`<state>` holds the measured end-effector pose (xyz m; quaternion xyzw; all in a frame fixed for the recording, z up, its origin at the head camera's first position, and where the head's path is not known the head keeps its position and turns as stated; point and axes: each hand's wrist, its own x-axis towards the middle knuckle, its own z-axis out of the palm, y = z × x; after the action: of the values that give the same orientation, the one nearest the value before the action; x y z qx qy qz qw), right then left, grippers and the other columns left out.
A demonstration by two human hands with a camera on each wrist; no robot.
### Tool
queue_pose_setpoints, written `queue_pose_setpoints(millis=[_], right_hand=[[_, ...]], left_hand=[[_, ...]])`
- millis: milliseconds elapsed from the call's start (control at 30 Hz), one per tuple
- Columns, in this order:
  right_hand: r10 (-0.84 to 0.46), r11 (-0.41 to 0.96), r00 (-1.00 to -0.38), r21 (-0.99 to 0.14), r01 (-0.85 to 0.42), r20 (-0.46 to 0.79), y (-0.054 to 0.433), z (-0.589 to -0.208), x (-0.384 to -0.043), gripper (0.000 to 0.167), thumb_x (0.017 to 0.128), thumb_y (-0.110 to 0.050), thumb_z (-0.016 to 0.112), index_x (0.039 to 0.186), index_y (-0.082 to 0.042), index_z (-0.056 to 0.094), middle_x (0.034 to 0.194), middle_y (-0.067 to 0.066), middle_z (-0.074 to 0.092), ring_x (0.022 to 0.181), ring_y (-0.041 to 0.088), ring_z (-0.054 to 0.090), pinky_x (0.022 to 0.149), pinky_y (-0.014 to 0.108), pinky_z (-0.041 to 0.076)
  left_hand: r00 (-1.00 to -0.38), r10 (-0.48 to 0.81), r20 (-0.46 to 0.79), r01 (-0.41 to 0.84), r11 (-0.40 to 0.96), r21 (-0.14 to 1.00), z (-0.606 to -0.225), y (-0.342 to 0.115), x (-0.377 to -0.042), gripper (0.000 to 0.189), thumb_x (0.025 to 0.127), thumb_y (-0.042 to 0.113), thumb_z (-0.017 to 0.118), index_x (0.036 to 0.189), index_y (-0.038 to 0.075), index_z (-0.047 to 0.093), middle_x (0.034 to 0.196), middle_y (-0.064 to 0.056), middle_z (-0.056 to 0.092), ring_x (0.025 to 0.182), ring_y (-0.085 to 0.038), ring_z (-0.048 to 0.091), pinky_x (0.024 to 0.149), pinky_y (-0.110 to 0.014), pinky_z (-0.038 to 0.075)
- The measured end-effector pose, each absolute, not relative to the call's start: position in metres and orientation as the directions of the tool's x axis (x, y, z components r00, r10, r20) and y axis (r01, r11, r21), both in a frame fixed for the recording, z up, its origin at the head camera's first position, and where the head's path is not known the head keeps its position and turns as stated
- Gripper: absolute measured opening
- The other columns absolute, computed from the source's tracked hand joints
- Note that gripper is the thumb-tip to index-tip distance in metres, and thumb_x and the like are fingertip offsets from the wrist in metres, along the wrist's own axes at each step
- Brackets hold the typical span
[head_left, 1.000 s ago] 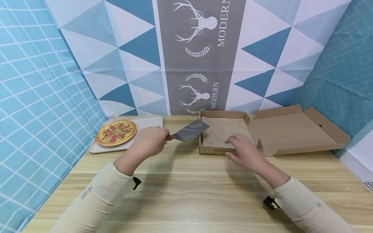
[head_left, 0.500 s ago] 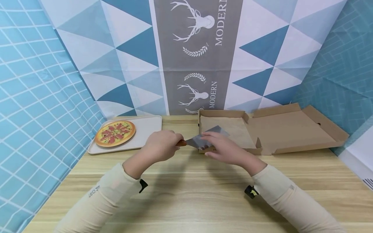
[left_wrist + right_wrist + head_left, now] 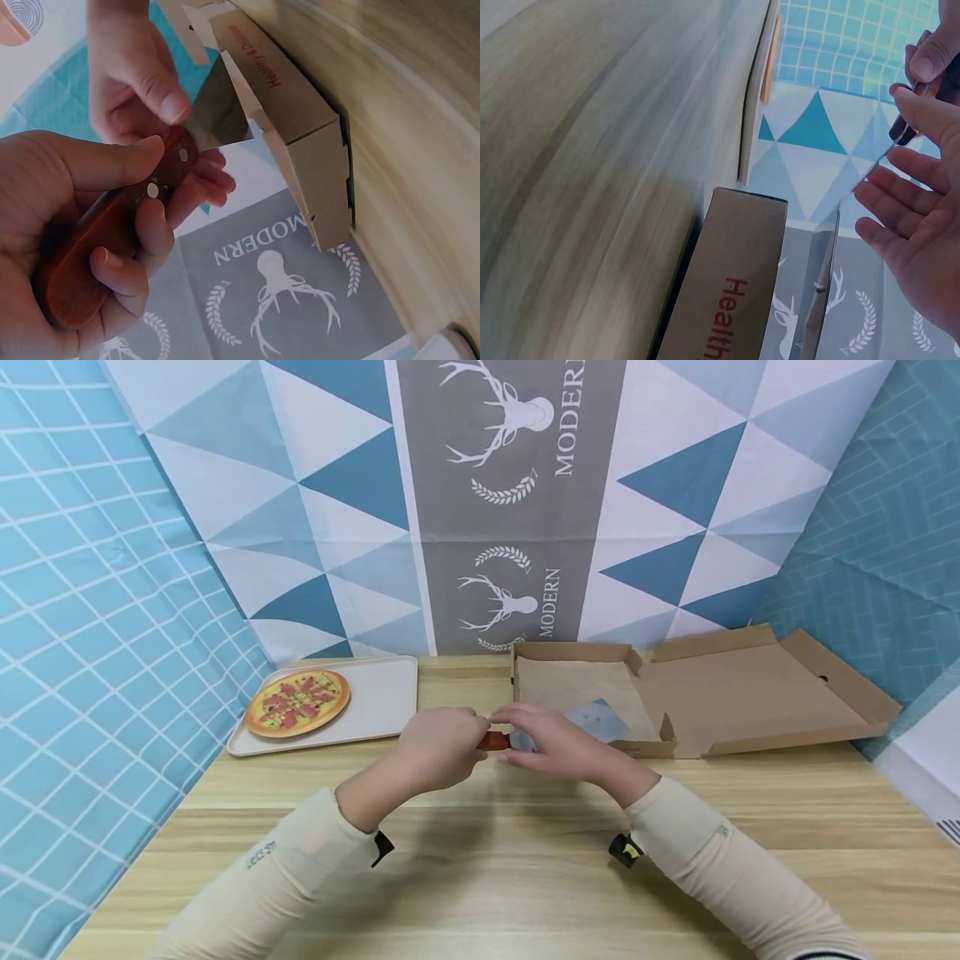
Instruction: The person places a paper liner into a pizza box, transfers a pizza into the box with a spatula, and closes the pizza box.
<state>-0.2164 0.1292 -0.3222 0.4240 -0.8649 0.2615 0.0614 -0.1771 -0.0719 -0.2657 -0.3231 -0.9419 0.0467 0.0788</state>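
Observation:
In the head view my left hand (image 3: 444, 750) grips the brown riveted handle of a metal spatula (image 3: 597, 718), held level above the table. The spatula's flat blade reaches over the near side of an open cardboard pizza box (image 3: 573, 651). My right hand (image 3: 561, 748) is at the front of the handle, covering part of the blade. In the right wrist view its fingers (image 3: 900, 206) are loosely extended, with the spatula's neck between thumb and fingers. A pizza (image 3: 297, 703) lies on a pale tray (image 3: 384, 693) at the far left, away from both hands.
The box's lid (image 3: 750, 697) is folded back flat to the right. Brown paper (image 3: 555, 681) lines the box. Printed backdrops (image 3: 517, 518) stand behind and beside the wooden table (image 3: 525, 877).
My left hand has carried the spatula rightward, its blade now over the box. My right hand has moved left from above the box to the spatula's neck. Pizza and box stay put.

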Motion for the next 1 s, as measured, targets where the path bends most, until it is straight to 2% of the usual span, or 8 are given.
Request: queue_pose_setpoints(millis=[133,300,500,633,800,1000], right_hand=[[-0.700,0.479,-0.610,-0.390,-0.786,0.371,0.126,-0.321,-0.215,0.036,0.092,-0.023,0.070,0.123,-0.007,0.062,0.117,0.002,0.062,0.108,0.017,0.057,0.093,0.037,0.047],[-0.709,0.484,-0.597,-0.356,-0.799,0.375,0.124,-0.322,-0.213,0.025,0.090,-0.017,0.072,0.112,-0.005,0.067,0.099,-0.001,0.065,0.087,0.012,0.059,0.077,0.031,0.050],[-0.755,0.421,-0.495,-0.261,-0.869,0.430,0.125,-0.323,-0.213,0.022,0.089,-0.013,0.072,0.109,-0.003,0.069,0.098,0.004,0.068,0.083,0.013,0.061,0.072,0.027,0.051],[-0.779,0.389,-0.450,-0.226,-0.893,0.437,0.123,-0.324,-0.212,0.017,0.090,-0.012,0.071,0.104,-0.002,0.069,0.094,0.005,0.067,0.080,0.016,0.061,0.071,0.026,0.050],[-0.799,0.377,-0.424,-0.193,-0.906,0.427,0.122,-0.326,-0.211,0.016,0.090,-0.012,0.071,0.103,-0.002,0.070,0.092,0.005,0.067,0.079,0.015,0.061,0.071,0.026,0.050],[-0.813,0.379,-0.433,-0.209,-0.901,0.389,0.119,-0.327,-0.209,0.019,0.089,-0.013,0.071,0.105,-0.004,0.069,0.091,0.002,0.064,0.080,0.012,0.059,0.071,0.025,0.050]], left_hand=[[-0.755,0.631,0.176,0.621,0.775,-0.115,-0.269,-0.071,-0.177,0.015,0.085,0.022,0.076,0.085,0.011,0.066,0.075,0.000,0.061,0.064,-0.016,0.058,0.055,-0.037,0.049],[-0.752,0.629,0.198,0.632,0.773,-0.058,-0.272,-0.070,-0.175,0.015,0.085,0.018,0.076,0.082,0.009,0.064,0.074,-0.002,0.060,0.065,-0.017,0.058,0.054,-0.036,0.047],[-0.774,0.611,0.167,0.617,0.786,-0.021,-0.275,-0.070,-0.174,0.016,0.086,0.019,0.075,0.083,0.009,0.063,0.075,-0.002,0.058,0.065,-0.017,0.056,0.055,-0.035,0.047],[-0.783,0.598,0.172,0.606,0.796,-0.008,-0.278,-0.072,-0.174,0.021,0.085,0.023,0.076,0.085,0.009,0.060,0.073,0.000,0.054,0.062,-0.016,0.053,0.053,-0.034,0.045],[-0.797,0.585,0.150,0.589,0.808,-0.021,-0.282,-0.075,-0.172,0.026,0.087,0.028,0.075,0.084,0.010,0.057,0.069,0.002,0.050,0.058,-0.015,0.049,0.050,-0.033,0.041],[-0.782,0.600,0.170,0.603,0.797,-0.037,-0.296,-0.081,-0.170,0.027,0.087,0.030,0.074,0.082,0.011,0.056,0.066,0.003,0.050,0.055,-0.014,0.046,0.047,-0.032,0.038]])
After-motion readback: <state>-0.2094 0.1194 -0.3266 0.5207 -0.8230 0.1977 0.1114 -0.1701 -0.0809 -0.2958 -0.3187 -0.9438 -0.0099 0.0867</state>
